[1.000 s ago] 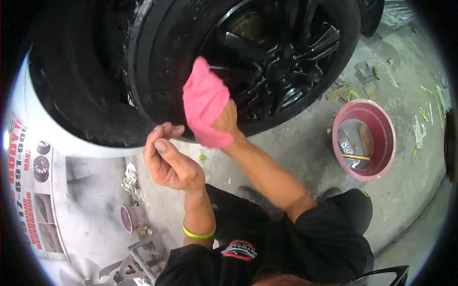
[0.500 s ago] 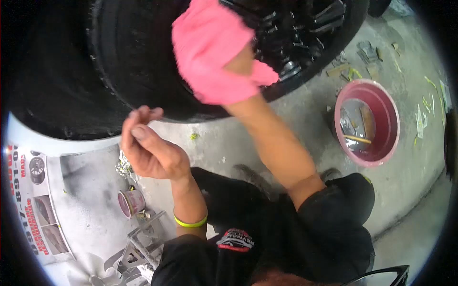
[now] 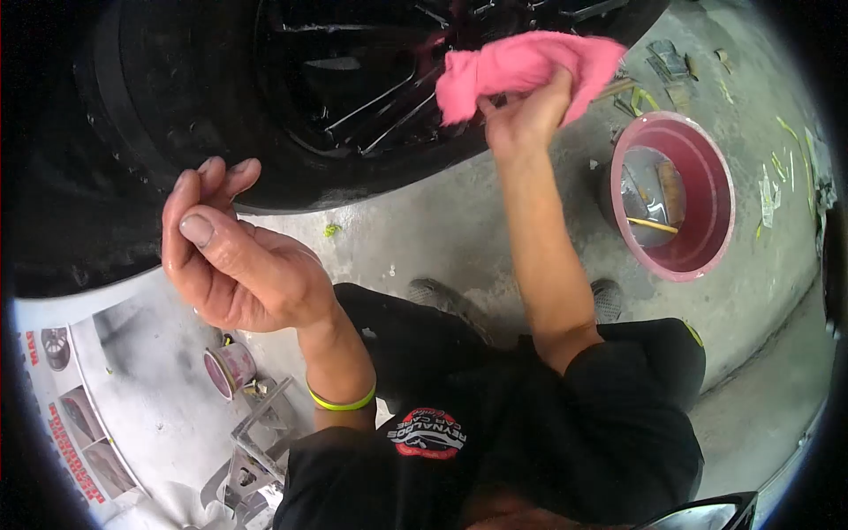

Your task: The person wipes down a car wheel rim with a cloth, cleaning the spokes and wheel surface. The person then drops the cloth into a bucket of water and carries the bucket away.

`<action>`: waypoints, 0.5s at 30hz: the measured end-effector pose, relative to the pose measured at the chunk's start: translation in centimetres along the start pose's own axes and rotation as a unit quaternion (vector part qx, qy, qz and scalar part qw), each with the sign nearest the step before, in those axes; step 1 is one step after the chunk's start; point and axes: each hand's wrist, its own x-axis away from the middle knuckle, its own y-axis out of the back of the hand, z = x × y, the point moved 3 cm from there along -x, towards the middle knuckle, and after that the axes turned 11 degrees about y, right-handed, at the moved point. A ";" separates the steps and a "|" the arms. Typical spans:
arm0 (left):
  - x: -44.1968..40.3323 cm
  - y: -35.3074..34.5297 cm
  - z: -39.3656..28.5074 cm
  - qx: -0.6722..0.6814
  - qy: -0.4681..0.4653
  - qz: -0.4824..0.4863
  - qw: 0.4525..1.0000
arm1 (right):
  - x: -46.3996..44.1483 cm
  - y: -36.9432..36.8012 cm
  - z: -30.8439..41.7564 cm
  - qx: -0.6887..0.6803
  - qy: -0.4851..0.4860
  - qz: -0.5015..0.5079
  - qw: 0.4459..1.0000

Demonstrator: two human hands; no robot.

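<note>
Pink cloth of soft, fleecy fabric [image 3: 508, 64] is positioned in front of the lower right part of the glossy black spoked wheel [image 3: 375, 115]; whether it touches the wheel, I cannot tell. My right hand [image 3: 530, 115] is clamped on the cloth's folds, some of its fingers hidden by the fabric. Judged by appearance, the cloth will handle as light, limp and not fragile; take hold at the bunched middle, leaving the ends loose. My left hand [image 3: 243, 269], left of the wheel, holds nothing visible: fingers curled, thumb apart from the fingertips. One round, dull-pink plastic basin [image 3: 709, 190] stands right of the wheel.
</note>
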 end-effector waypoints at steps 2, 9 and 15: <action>-0.1 -0.1 0.3 -0.009 -0.005 0.005 1.000 | 0.9 -0.2 -0.6 0.028 0.035 0.072 0.996; 0.6 -1.3 0.0 -0.061 -0.009 0.031 0.998 | -4.6 3.1 -0.8 0.506 0.384 0.069 0.769; 0.6 -1.4 0.0 -0.041 0.014 0.024 0.999 | -4.6 4.0 -2.8 0.509 0.375 0.096 0.769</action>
